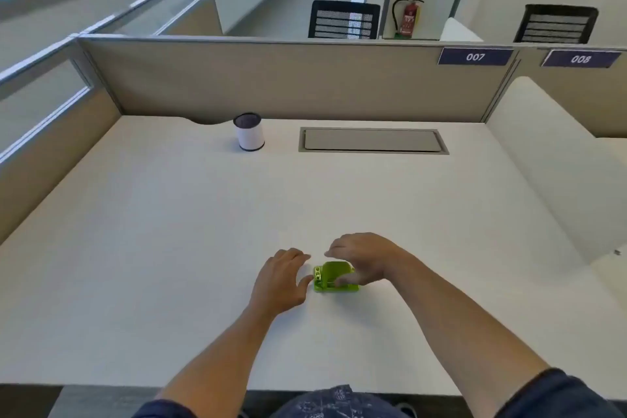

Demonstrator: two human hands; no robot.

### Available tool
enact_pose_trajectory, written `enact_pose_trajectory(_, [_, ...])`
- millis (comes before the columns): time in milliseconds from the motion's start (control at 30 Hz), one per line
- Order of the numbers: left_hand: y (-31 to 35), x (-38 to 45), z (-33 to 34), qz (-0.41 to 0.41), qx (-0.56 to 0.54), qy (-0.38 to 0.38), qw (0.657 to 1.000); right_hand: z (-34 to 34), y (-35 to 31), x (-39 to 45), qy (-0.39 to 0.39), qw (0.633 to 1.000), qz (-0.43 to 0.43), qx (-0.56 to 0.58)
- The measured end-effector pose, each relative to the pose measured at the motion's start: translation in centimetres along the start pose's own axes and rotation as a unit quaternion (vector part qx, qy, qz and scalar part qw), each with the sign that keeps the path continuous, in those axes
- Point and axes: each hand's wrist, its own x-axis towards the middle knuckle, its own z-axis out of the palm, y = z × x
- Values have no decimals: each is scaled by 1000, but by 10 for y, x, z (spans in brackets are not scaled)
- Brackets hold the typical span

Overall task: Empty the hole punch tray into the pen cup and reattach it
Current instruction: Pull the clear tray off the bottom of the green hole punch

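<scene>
— Gripping anything yet?

— Right hand (363,260) cups over the green hole punch (334,278), thumb against its near side; whether it truly clamps, I cannot tell. Left hand (283,280) lies open, fingers spread, thumb tip just beside the punch's left end.

— Surroundings, biggest first?

— Smooth white desk (169,248), beige partition (271,78) along its far edge, then a flat grey cable hatch (373,140) near that edge. Left of the hatch stands the white cylindrical pen cup (249,132), dark-rimmed, well apart from the punch.

— And the punch?

— Glossy plastic, rounded lever, flat base, near the desk's front edge. Nothing lies between it and the cup.
</scene>
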Motion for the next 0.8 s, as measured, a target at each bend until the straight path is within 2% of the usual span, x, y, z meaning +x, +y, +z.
enact_pose_trajectory(100, [1,0,2,8,3,-10,1000,6,-4,3,-5,1000,10,0])
enact_pose_trajectory(267, [4,0,5,-27,-31,-16,999,11,-10,4,-14,1000,22,10])
enact_pose_trajectory(367, [5,3,8,-73,-78,-23,994,16,-15,8,-27,999,35,25])
enact_pose_trajectory(533, [8,16,6,-172,-189,-38,966,23,-17,13,-23,996,57,72])
enact_pose_trajectory(800, [10,30,4,-234,-220,-60,945,29,-15,14,-13,994,67,88])
